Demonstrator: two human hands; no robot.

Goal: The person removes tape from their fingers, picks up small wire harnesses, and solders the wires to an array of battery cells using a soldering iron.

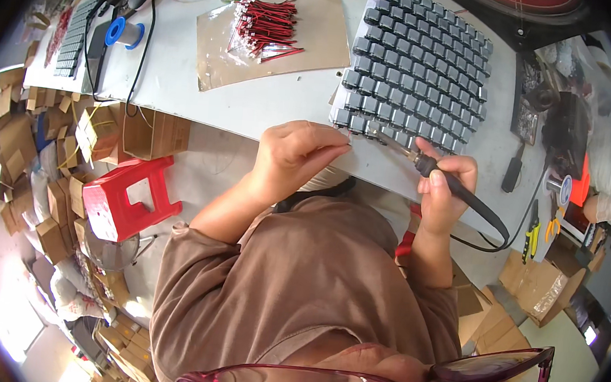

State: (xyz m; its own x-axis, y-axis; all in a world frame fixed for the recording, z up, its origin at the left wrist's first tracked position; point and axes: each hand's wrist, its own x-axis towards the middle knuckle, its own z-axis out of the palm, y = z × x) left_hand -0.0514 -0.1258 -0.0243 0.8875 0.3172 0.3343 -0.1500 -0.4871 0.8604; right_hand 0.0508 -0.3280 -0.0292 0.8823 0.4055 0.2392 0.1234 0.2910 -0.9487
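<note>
One soldering iron (471, 198) gripped in right hand (439, 203); tip (380, 135) near grey blocks (416, 78); left hand (295, 154) pinched closed, can't tell on what

The little grey blocks (423, 69) look like smooth, shiny metal. The soldering iron (473, 199) has a dull black handle and a metal front end. The worktop (277, 97) looks smooth. The stool (107, 208) is shiny plastic, the flat sheet (219, 58) is cardboard, and the shirt (307, 263) is soft, dull cloth.
</note>
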